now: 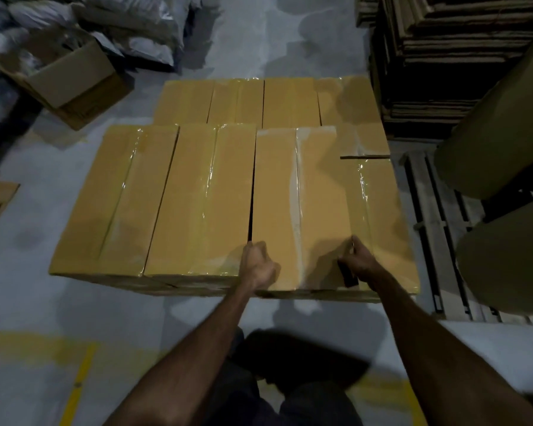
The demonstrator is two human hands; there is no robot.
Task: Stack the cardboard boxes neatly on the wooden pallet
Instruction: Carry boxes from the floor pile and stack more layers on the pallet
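— Cardboard boxes (197,198) lie side by side in two rows on the floor stack; which one is held?

— The third box (293,204) in the near row — left hand (257,265) curled over its near-left edge, right hand (359,261) gripping its near-right edge.

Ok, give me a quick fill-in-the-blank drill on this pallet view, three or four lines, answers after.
1. Both hands grip the near end of the ____ box from the left in the near row.
2. The left hand sits at the gap beside the ____ box.
3. The open cardboard box lies on the floor at the far ____.
4. The taped seams on the box tops look ____.

Answers: third; second; left; shiny
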